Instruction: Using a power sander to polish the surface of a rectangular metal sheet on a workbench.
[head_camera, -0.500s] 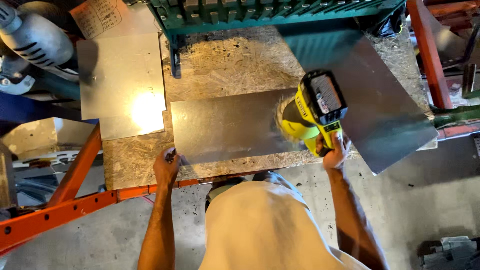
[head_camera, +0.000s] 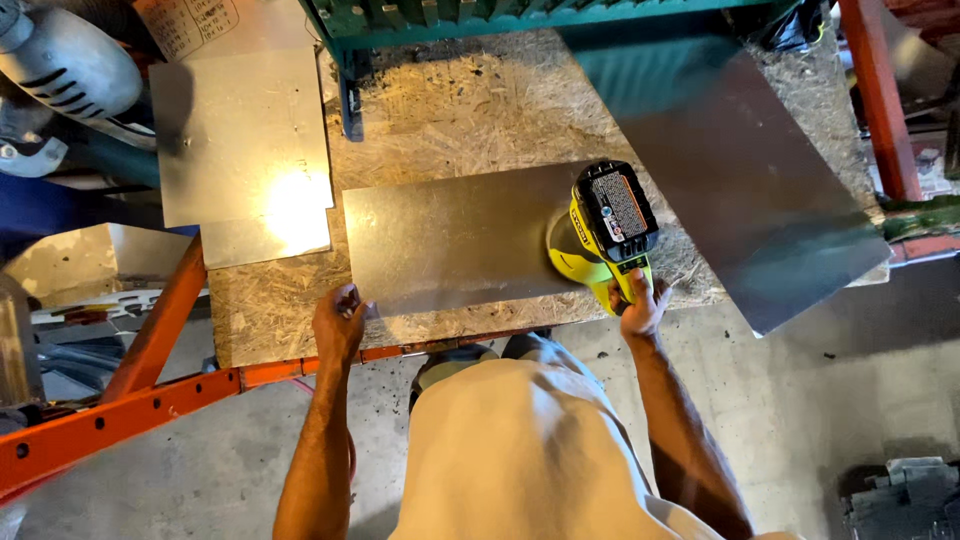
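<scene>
While our left hand (head_camera: 340, 322) presses flat on the metal sheet (head_camera: 450, 238) on the desk (head_camera: 450, 110), our right hand (head_camera: 642, 305) has its grip closed around the yellow power tool (head_camera: 603, 232).

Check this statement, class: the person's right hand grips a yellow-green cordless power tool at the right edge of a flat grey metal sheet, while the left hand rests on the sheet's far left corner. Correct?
Not quite. In the head view the left hand rests on the near left corner of the flat grey metal sheet, not the far one. The right hand does grip the yellow-green cordless power tool at the sheet's right edge.

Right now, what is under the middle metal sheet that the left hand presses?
The metal sheet lies flat on a chipboard bench top, left hand on its near corner. The yellow power tool covers its right end; the board beneath is hidden.
</scene>
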